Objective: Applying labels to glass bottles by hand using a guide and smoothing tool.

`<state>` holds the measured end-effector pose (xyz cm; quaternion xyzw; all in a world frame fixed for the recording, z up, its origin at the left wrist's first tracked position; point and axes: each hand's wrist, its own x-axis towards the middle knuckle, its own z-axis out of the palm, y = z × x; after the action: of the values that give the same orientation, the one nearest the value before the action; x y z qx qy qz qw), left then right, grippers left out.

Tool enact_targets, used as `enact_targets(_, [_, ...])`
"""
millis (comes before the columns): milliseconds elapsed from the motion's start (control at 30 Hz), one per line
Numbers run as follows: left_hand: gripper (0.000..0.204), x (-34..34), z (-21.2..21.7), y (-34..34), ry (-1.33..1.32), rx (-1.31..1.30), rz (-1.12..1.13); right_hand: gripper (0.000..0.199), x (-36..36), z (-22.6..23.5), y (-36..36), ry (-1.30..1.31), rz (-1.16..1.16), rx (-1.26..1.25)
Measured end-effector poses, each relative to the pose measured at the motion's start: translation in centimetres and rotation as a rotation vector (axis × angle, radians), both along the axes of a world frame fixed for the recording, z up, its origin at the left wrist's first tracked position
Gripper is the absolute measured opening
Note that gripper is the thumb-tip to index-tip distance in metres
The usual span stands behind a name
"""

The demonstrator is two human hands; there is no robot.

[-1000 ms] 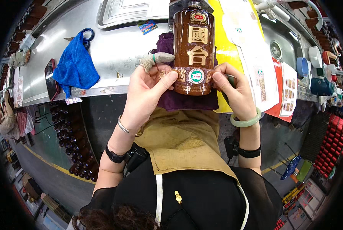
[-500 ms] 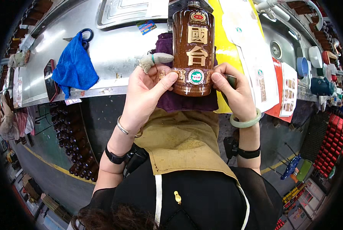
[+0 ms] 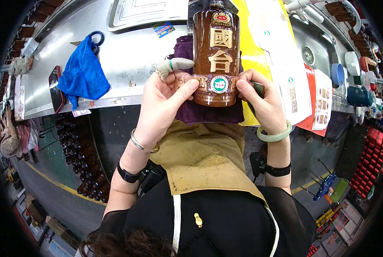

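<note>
A glossy brown bottle with raised gold characters lies on a dark purple cloth, its neck pointing away from me. Around its lower part runs a patterned label band with a round green-and-white emblem. My left hand grips the bottle's left side near the base, thumb on the band; a grey knitted cover sheathes its index finger. My right hand closes on the right side, thumb at the band's right end. Tucked in the right palm is a dark green, curved object, mostly hidden.
Left on the steel bench lie a blue cloth, scissors and a phone. A metal tray is at the back. Yellow and white sheets lie right, before a sink. Another person is far left.
Both hands and the bottle stay almost still. At far left, the other person's arm and body have shifted.
</note>
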<state>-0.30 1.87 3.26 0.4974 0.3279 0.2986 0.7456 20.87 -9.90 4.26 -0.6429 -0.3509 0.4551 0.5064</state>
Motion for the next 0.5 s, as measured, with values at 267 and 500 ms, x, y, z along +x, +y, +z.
enact_targets(267, [0.041,0.13,0.02,0.02,-0.019,-0.028,0.013,0.016,0.12,-0.14,0.02,-0.013,0.0,0.015])
enact_targets(500, [0.041,0.24,0.31,0.15,-0.002,-0.025,0.006,0.016,0.01,0.09,0.04,0.002,-0.006,-0.008])
